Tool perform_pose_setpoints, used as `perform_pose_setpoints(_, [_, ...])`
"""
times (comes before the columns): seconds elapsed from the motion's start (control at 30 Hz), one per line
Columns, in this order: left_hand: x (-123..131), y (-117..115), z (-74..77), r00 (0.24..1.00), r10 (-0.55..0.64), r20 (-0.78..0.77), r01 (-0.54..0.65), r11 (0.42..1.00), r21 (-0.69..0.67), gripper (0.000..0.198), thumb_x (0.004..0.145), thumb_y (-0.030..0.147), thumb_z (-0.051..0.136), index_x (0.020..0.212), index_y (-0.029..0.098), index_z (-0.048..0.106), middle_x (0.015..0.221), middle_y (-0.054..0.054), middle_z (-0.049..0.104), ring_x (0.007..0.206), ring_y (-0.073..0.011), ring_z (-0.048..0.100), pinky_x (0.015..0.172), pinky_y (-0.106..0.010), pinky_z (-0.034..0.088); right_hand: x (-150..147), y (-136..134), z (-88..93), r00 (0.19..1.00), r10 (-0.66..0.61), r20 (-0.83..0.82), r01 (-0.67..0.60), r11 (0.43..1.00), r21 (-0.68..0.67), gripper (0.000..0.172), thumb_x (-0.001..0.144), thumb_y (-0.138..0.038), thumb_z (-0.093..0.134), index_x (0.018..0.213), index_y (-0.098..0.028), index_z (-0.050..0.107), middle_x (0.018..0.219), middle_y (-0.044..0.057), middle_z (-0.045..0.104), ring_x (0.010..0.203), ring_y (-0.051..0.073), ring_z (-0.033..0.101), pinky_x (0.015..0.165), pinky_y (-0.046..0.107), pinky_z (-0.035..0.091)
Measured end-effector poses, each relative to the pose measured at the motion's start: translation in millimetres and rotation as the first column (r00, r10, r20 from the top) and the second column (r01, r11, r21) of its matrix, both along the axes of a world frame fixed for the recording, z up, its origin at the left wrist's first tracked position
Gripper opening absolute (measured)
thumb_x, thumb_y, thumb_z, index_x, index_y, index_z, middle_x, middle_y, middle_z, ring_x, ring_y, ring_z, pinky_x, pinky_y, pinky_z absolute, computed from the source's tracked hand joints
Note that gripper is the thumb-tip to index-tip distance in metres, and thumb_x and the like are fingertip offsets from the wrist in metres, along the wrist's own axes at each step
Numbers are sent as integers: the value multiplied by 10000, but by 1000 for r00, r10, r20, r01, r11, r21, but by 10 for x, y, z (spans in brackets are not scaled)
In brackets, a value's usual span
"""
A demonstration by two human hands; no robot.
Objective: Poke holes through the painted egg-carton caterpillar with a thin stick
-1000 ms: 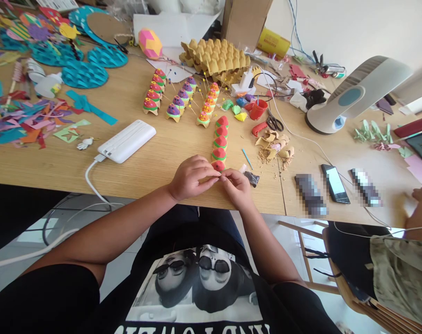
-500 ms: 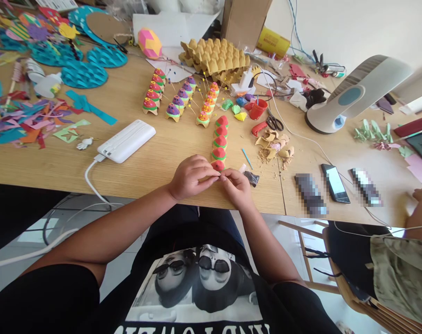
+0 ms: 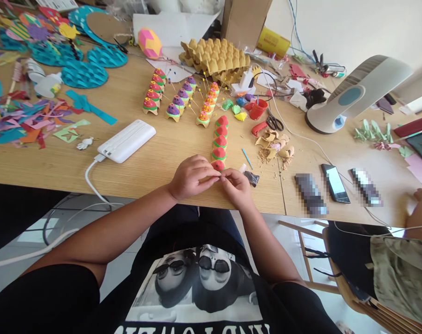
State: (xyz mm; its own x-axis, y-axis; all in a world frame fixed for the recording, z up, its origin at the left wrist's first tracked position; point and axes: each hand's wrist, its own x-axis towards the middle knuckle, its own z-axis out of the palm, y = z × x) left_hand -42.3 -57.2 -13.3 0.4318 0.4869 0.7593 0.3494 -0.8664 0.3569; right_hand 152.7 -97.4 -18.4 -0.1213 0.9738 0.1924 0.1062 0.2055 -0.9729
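My left hand [image 3: 196, 177] and my right hand [image 3: 236, 186] meet at the fingertips near the table's front edge, both pinched closed. Whatever lies between the fingertips is too small to make out. Just beyond them stands a strip of egg-carton cups [image 3: 220, 141] covered in red and green clay, its nearest cup bearing a dark dot. A small packet of black clay [image 3: 251, 178] lies right of my right hand. A thin blue stick [image 3: 247, 158] rests farther off. Three finished-looking cup strips in red, purple [image 3: 181, 98] and orange, with pins stuck in them, stand behind.
A white power bank [image 3: 127, 141] with a cable lies to the left. Scissors [image 3: 275, 123], torn carton bits [image 3: 275, 144], a red cup [image 3: 258, 109] and a grey-white fan [image 3: 353, 99] are on the right. Phones [image 3: 335, 183] lie nearer, and another person sits at the right edge.
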Motion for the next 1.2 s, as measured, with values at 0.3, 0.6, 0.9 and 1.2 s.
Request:
perform_pose_setpoints(0.3, [6, -6, 6, 1000, -25, 8, 25, 1000, 8, 102, 892, 242, 708, 988, 235, 740, 892, -38, 759, 869, -193, 660, 834, -364, 548, -8, 4, 1, 1000, -3, -9, 3, 1000, -1, 259, 887, -469, 672, 822, -219, 649, 794, 22, 665, 759, 173, 596, 752, 325, 482])
perform_pose_setpoints(0.6, [6, -10, 13, 1000, 3, 22, -2, 1000, -19, 85, 895, 269, 700, 956, 233, 746, 879, -42, 760, 867, -202, 670, 840, -381, 554, -8, 6, 1, 1000, -25, 15, 25, 1000, 11, 253, 882, -471, 678, 839, -222, 675, 819, 28, 685, 777, 177, 599, 776, 333, 491])
perform_pose_setpoints(0.9, [16, -9, 27, 999, 3, 32, -3, 1000, -19, 71, 885, 254, 714, 946, 229, 741, 873, -38, 763, 864, -201, 668, 837, -379, 554, -12, 3, -3, 1000, -18, 6, 18, 1000, -3, 265, 876, -487, 689, 843, -224, 683, 824, 34, 690, 779, 180, 606, 768, 335, 499])
perform_pose_setpoints(1.2, [19, -2, 28, 999, 19, 28, -19, 1000, -20, 53, 896, 267, 697, 906, 231, 734, 842, -29, 763, 833, -194, 676, 818, -378, 557, -18, 2, 2, 1000, -6, 16, 6, 1000, -9, 267, 875, -491, 693, 855, -225, 680, 835, 37, 693, 792, 186, 615, 771, 340, 516])
